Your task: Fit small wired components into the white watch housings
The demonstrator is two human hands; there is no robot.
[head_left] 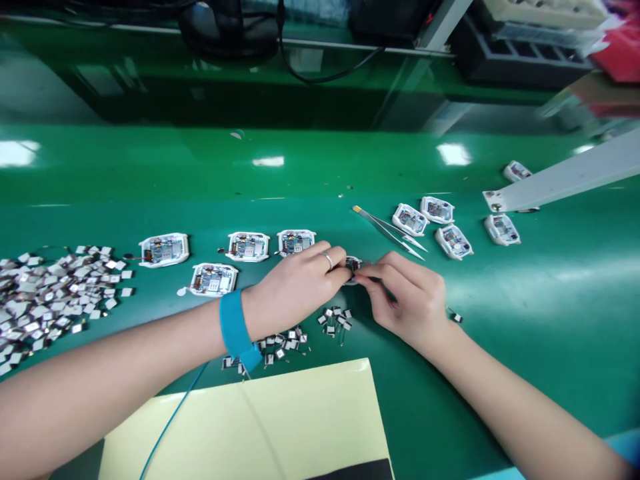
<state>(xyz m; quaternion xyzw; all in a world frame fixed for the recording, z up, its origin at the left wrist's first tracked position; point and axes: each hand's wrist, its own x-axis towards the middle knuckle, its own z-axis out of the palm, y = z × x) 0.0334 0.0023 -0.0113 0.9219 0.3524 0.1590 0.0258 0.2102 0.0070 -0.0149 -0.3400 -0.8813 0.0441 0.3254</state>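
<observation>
Left hand (295, 290) and right hand (407, 300) are both closed, pinching one small board (353, 265) between them; tweezers (390, 230) lie just beyond, on the green mat (520, 300).

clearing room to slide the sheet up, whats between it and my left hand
In the head view, small silver wired parts lie scattered on the green mat between your left hand and the pale yellow sheet.
</observation>
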